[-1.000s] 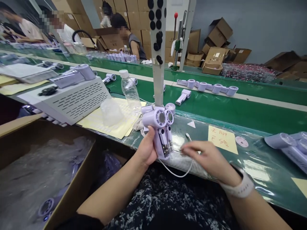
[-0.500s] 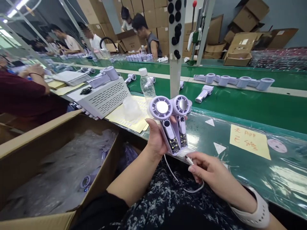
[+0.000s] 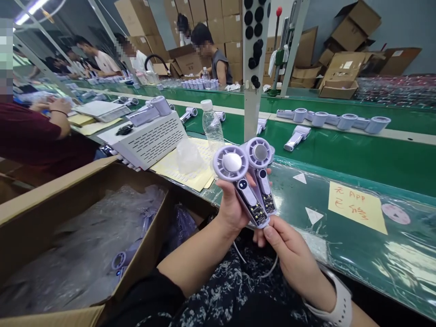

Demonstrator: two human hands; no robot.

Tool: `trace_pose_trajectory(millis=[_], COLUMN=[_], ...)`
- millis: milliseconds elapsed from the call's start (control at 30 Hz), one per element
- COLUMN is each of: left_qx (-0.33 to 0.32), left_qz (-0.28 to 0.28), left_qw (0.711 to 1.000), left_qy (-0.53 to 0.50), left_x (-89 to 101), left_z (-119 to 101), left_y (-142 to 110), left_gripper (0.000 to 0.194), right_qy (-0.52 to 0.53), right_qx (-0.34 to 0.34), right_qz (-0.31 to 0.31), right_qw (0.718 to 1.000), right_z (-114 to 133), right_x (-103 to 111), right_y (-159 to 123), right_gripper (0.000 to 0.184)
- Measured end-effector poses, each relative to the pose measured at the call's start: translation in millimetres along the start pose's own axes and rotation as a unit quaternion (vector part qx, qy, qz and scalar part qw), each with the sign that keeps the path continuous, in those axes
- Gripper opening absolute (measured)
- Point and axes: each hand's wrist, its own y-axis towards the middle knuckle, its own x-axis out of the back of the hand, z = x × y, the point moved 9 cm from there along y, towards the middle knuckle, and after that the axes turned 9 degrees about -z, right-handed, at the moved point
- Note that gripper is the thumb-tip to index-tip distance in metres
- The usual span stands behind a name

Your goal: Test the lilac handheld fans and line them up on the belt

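Note:
Two lilac handheld fans are in my left hand (image 3: 232, 206), which is closed round their handles. The nearer fan (image 3: 231, 162) has a round silver centre, a lit display and an uncovered circuit board low on its handle. Partly behind it, the second fan (image 3: 260, 152) also shows its board, and its display is dark. At the bottom end of the nearer handle, my right hand (image 3: 284, 240) pinches a white cable (image 3: 271, 269). The cable's plug is hidden by the fingers and the handle end.
An open cardboard box (image 3: 136, 268) with plastic bags and a fan stands at left. A vented metal case (image 3: 146, 141) and a plastic bottle (image 3: 211, 125) are on the bench. Beyond, several fans lie on the green conveyor (image 3: 340, 150). A co-worker's arm (image 3: 59, 122) is at far left.
My right hand has brought the cable plug up to the nearer fan's handle end. That fan's display, dark before, is now lit. My left hand has shifted slightly right with both fans.

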Motion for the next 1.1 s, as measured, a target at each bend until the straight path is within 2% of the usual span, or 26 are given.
trace_pose_trajectory(millis=[100,200,267,333,467,567,633,767,867,900,967,1000,1033,1067,1100], left_qx=[0.056,0.100,0.098,0.082,0.026,0.003,0.001,-0.006,-0.030,-0.040,-0.053,-0.044,-0.021,0.011,0.047], left_qz=[-0.021,-0.025,-0.010,0.015,0.049,0.051,0.049,0.058,0.047,0.039,0.036,0.051,0.080,0.113,0.136], left_qw=[0.996,0.987,0.987,0.989,0.994,0.995,0.996,0.997,0.998,0.998,0.998,0.997,0.995,0.989,0.982], left_qy=[-0.073,-0.124,-0.130,-0.122,-0.097,-0.084,-0.068,-0.046,-0.035,-0.027,0.006,0.032,0.065,0.096,0.119], left_x=[3.4,2.3,-0.3,-3.7,-5.8,-3.4,-1.1,-1.9,-1.9,-0.6,1.5,0.9,-1.1,-2.6,-1.6], left_z=[2.8,4.2,1.8,-0.1,-0.3,2.9,5.5,2.2,-10.2,-15.0,-22.4,-22.3,-18.4,-12.1,-5.0], left_y=[-1.1,-2.0,-2.4,-3.4,-6.8,-9.9,-11.2,-9.2,-4.2,-3.0,-3.0,-4.4,-6.7,-9.8,-12.4], left_gripper=[0.069,0.068,0.067,0.068,0.068,0.068,0.069,0.071,0.068,0.064,0.052,0.046,0.042,0.043,0.047], right_qy=[-0.070,-0.070,-0.074,-0.065,0.076,0.143,0.121,0.006,-0.048,-0.080,-0.160,-0.181,-0.178,-0.147,-0.097], right_qx=[0.092,0.146,0.123,0.071,-0.032,-0.084,-0.087,-0.014,0.050,0.070,0.113,0.130,0.140,0.139,0.123], right_qz=[0.023,0.001,-0.031,-0.064,-0.112,-0.101,-0.090,-0.085,-0.072,-0.099,-0.201,-0.240,-0.248,-0.222,-0.168], right_qw=[0.993,0.987,0.989,0.993,0.990,0.981,0.985,0.996,0.995,0.989,0.960,0.945,0.942,0.954,0.973], right_z=[20.0,29.6,23.6,12.7,-7.4,-17.9,-19.5,-6.8,9.9,16.1,31.1,37.4,40.5,39.7,35.2], right_x=[0.3,4.6,9.0,12.4,11.4,2.8,1.7,18.6,39.8,52.5,82.5,92.9,97.0,94.6,86.8], right_y=[-1.0,-3.0,-2.0,-1.3,-4.8,-6.5,-5.9,-0.5,10.2,15.5,24.2,26.9,29.9,33.4,36.4], right_gripper=[0.032,0.030,0.030,0.034,0.048,0.049,0.050,0.043,0.039,0.039,0.032,0.025,0.024,0.031,0.040])
